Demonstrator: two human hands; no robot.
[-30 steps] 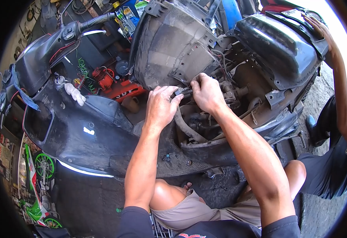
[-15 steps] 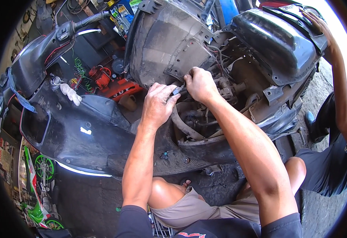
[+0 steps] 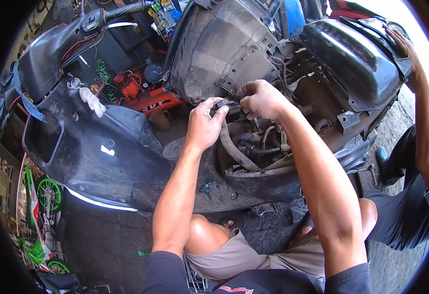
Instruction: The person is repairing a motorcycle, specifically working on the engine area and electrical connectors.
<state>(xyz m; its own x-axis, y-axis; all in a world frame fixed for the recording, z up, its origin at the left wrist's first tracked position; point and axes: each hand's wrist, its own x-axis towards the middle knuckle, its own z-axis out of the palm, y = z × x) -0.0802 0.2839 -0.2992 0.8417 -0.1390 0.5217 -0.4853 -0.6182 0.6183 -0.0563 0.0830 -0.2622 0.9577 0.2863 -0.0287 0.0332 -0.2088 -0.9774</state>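
Observation:
In front of me stands a partly stripped scooter (image 3: pixel 141 166), with its engine bay (image 3: pixel 258 139) exposed below a tilted, dusty storage bucket (image 3: pixel 209 54). Between the thumb and fingers of my left hand (image 3: pixel 205 123) is a small dark block (image 3: pixel 221 104) that looks like an electrical connector. Just to its right, my right hand (image 3: pixel 264 100) is closed with its fingers curled down; whatever they grip is hidden. Both hands are at the lower edge of the bucket, above the engine bay's front, slightly apart from each other.
A co-worker's hand (image 3: pixel 401 43) rests on the black tail panel (image 3: pixel 354 54) at right. Beyond the scooter sits a red compressor (image 3: pixel 151 100). A white glove (image 3: pixel 92 102) hangs on the scooter's front. A small green-wheeled bike (image 3: pixel 40 215) stands at far left.
My right hand has drawn slightly away from the left and turned, its fingers now curling downward. My left hand keeps the small block. The whole view has shifted a little.

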